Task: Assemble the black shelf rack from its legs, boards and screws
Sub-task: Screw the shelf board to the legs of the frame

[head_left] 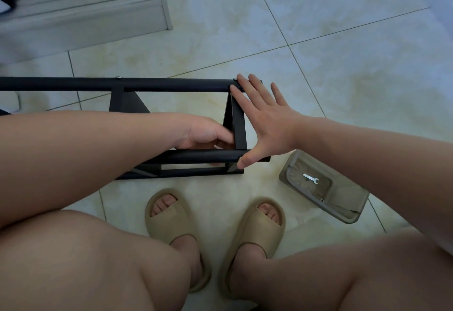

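A person seated over a pale tiled floor (318, 72) works on the black shelf rack (186, 172), which lies on its side just ahead of a pair of tan sandals (169, 215). The right hand (267, 124) is spread wide and flat over the rack's end, fingertips on the far leg (171, 84) beside a silver screw head (234, 79), thumb pressing the near leg (196, 156). The left hand (206, 135) reaches inside the frame with its fingers curled against the end board (239, 124); whether it pinches a screw or nut there cannot be told, since the near leg hides the fingertips. A second screw head (118, 77) shows farther along the far leg, above another board. A small wrench (310, 178) lies in a grey tray (288, 166) well apart to the right, with what looks like one loose fastener beside it. The joint at this end appears to be held only by hand pressure, so the risk is slippage: if the flat palm eases or slides on the smooth tube, the board could drop out of line with its hole or trap the curled fingers. With both hands committed, reaching for the wrench would mean releasing one side of the frame.
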The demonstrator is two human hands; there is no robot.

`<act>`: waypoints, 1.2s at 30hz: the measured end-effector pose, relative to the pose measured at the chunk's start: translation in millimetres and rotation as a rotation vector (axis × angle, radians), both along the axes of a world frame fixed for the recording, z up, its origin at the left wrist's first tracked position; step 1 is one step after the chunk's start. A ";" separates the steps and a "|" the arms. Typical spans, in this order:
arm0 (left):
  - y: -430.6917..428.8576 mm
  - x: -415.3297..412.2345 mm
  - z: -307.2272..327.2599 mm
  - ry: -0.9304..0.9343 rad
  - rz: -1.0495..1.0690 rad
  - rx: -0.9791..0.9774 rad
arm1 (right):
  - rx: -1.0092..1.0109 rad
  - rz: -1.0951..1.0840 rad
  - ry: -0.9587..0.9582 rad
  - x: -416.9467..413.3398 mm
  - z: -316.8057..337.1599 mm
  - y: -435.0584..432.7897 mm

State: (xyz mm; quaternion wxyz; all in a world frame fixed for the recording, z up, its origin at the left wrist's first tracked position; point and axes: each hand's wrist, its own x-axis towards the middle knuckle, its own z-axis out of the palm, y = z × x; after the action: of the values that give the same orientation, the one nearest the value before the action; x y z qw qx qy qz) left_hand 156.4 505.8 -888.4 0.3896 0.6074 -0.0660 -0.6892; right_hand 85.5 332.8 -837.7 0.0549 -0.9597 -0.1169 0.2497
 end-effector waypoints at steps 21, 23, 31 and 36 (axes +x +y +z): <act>-3.3 11.8 4.2 -0.084 -0.068 0.052 | -0.028 -0.002 -0.004 1.7 3.7 -0.2; -2.7 8.5 4.3 -0.088 -0.067 0.049 | -0.021 -0.004 -0.005 1.7 3.6 0.0; -2.8 3.6 8.5 -0.071 0.027 0.015 | -0.018 -0.008 -0.001 3.3 3.0 0.0; -0.6 3.8 8.2 -0.134 0.011 0.043 | -0.016 -0.008 -0.008 3.2 2.2 -0.4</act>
State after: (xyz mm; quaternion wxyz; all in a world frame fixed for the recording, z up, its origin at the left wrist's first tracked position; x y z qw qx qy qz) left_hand 160.2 505.2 -880.1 0.3749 0.6608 -0.0735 -0.6461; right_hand 88.7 332.4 -835.4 0.0476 -0.9615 -0.1113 0.2465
